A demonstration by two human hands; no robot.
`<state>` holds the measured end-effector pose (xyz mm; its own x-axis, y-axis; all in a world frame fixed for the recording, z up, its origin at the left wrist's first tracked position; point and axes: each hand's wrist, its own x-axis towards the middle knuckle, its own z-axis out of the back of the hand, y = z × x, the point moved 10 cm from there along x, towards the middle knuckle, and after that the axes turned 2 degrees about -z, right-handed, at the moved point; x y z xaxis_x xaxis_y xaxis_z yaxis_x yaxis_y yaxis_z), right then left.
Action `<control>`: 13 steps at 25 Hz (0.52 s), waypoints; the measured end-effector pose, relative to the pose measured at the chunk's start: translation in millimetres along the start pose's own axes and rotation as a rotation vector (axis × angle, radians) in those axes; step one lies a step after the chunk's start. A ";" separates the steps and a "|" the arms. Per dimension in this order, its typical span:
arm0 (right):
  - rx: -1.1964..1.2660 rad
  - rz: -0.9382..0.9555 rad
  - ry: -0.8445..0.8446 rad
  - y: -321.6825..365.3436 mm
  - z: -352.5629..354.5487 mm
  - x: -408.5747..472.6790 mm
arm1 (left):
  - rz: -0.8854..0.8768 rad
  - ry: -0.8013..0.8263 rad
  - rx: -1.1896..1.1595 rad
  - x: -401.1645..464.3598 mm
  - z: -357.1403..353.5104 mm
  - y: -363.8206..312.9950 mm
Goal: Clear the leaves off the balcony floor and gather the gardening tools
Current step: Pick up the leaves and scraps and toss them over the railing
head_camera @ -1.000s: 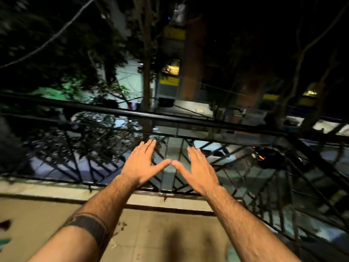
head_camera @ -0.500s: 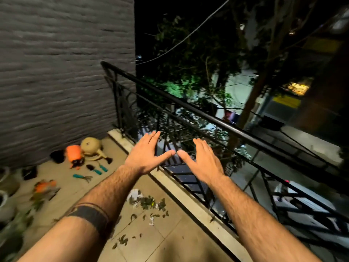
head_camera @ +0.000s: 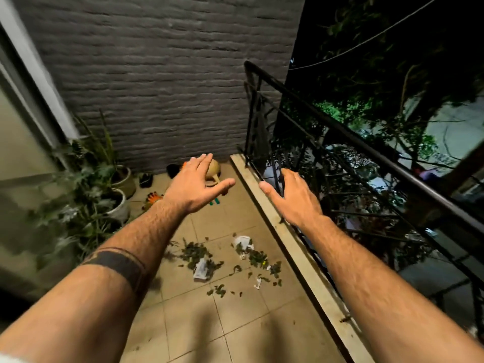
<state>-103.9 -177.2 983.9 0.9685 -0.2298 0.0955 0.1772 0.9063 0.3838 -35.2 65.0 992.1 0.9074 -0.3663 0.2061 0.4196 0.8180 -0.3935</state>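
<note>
Grey brick wall (head_camera: 167, 82) closes off the far end of a narrow balcony, black railing (head_camera: 340, 142) down the right side, tiled floor (head_camera: 235, 323) between them. Potted plants (head_camera: 104, 189) crowd the left edge, likely where these clippings came from.

Both arms are stretched out ahead at chest height. The left hand (head_camera: 195, 187) is spread flat, palm down, fingers apart, holding nothing. The right hand (head_camera: 293, 197) is the same, open and empty, hanging over the curb beside the railing. Neither touches anything; this reads as a ready pose before the work starts, not a reach.

Nothing looks cleared yet. The leaves (head_camera: 199, 255) lie scattered mid-floor below the wrists, mixed with white paper scraps (head_camera: 201, 269), spreading right toward the curb.

The tools sit apart at the far end by the wall, partly hidden behind the left hand: a tan watering can (head_camera: 215, 169), orange gloves (head_camera: 153, 197) near the pots, and a small teal handle (head_camera: 214, 203) peeking out under the thumb. Something dark (head_camera: 146, 179) lies by the pots, too blurred to name.
</note>
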 end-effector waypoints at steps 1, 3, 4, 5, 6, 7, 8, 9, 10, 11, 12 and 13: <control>-0.002 0.007 -0.001 10.6 -5.7 8.1 | 0.014 -0.001 -0.002 0.7 3.3 11.2; -0.010 0.029 0.002 33.7 -18.5 23.0 | 0.032 0.002 -0.025 3.6 9.1 32.1; -0.012 0.039 0.007 43.9 -26.4 29.4 | 0.039 0.000 -0.032 5.2 10.6 42.2; -0.015 0.045 0.013 53.0 -34.1 35.3 | 0.049 -0.001 -0.035 7.2 11.0 51.6; -0.019 0.049 0.027 60.5 -41.6 40.7 | 0.059 0.004 -0.039 9.9 10.8 60.5; -0.026 0.054 0.046 65.9 -48.8 44.7 | 0.072 0.010 -0.041 11.1 9.7 68.1; -0.031 0.067 0.062 70.3 -54.8 48.9 | 0.087 0.010 -0.039 12.5 8.6 74.7; -0.035 0.083 0.069 74.1 -58.0 52.9 | 0.100 0.009 -0.035 13.4 7.2 78.7; -0.035 0.096 0.072 76.9 -59.1 57.8 | 0.111 0.005 -0.033 14.6 6.2 80.7; -0.031 0.113 0.069 79.9 -58.7 65.3 | 0.126 -0.003 -0.034 17.7 5.6 83.1; -0.030 0.130 0.070 81.1 -58.3 73.2 | 0.145 -0.010 -0.038 20.9 4.5 84.8; -0.034 0.148 0.078 80.9 -58.8 81.3 | 0.167 -0.017 -0.040 23.5 3.1 85.5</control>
<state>-0.5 -101.7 968.8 0.9949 -0.0656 0.0766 0.0359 0.9400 0.3393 21.9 127.7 966.1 0.9642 -0.2192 0.1495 0.2640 0.8484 -0.4588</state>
